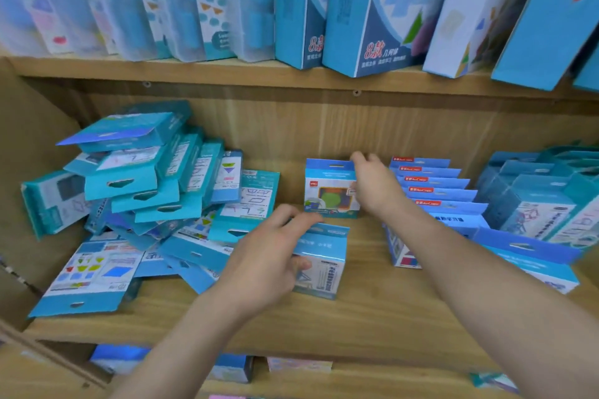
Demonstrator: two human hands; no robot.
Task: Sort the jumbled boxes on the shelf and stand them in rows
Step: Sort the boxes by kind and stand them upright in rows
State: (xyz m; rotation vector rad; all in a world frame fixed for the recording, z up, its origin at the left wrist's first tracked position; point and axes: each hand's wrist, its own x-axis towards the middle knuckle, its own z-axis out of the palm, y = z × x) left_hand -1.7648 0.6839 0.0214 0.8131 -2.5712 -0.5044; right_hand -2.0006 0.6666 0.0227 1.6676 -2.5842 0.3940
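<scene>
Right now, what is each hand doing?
Left hand grips the front teal box by its top flap.
Right hand holds the upright box at the back.

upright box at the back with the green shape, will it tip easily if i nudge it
Probably tips easily: the upright box stands free on the shelf, only the right hand holding its top corner. Likely light and fairly stiff: small printed card.

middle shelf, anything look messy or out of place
Yes. The pile on the left of the shelf is jumbled: boxes lie flat, tilted and overlapping. The row on the right stands in order. The right hand holds a lone box at the back; the left hand grips a second box in front.
</scene>
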